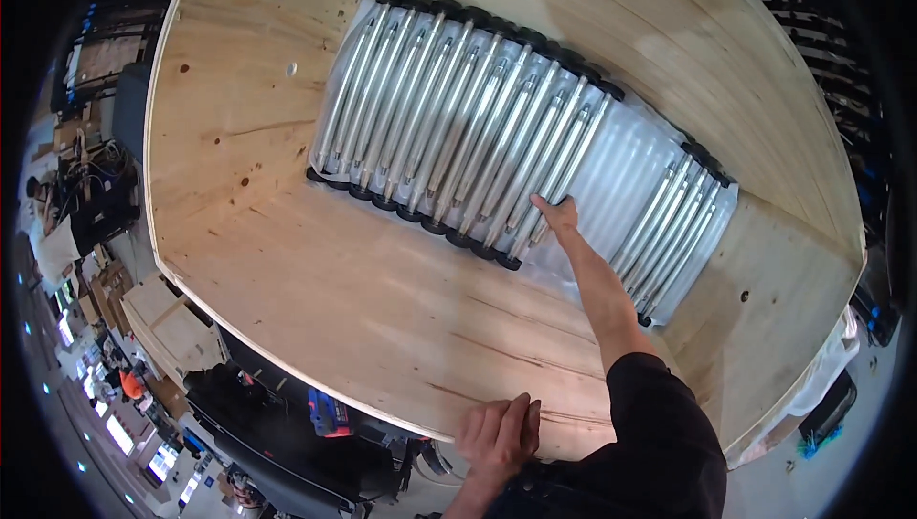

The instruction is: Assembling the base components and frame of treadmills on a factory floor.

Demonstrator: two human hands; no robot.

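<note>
Inside a deep plywood crate [382, 280], a row of shiny metal rods [449, 118] with black round ends lies side by side on clear plastic wrap [616, 175]. My right hand [560, 215] reaches down to the right end of this row, its fingers closed around a rod near its lower end; the fingertips are partly hidden. A smaller group of rods [669, 233] lies farther right, with wrapped rods showing through the plastic between the groups. My left hand [499, 431] is curled over the crate's near edge, holding no rod.
The crate's tall walls surround the rods. Outside, below the near edge, are a blue and red tool or battery pack [329, 413] and dark equipment [258, 433]. A wooden box [177, 323] stands at left. Other people [53, 242] are farther off. Dark racking [821, 61] stands at right.
</note>
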